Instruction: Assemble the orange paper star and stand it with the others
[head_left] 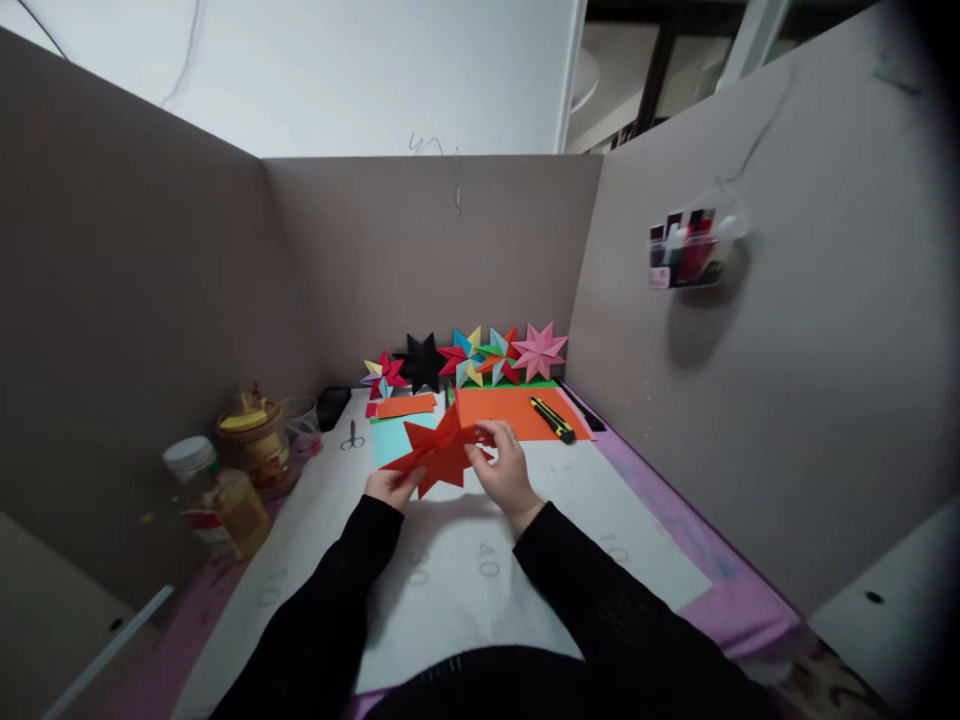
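An orange-red folded paper star (444,452) is held above the white mat, between both hands. My left hand (394,487) pinches its lower left point, thumb on top. My right hand (504,468) has its thumb and fingers closed around a point at the star's right edge. The fingertips there hide part of that point. Beyond the star lie orange paper sheets (495,408), a light blue sheet (386,445) and a stack of orange strips (405,406).
Several finished paper stars (422,362) lean against the back panel. Small scissors (352,437) lie at left, a yellow-black utility knife (552,420) on the orange sheets. Jars and bottles (225,510) crowd the left side. A clear cup (694,245) hangs on the right panel.
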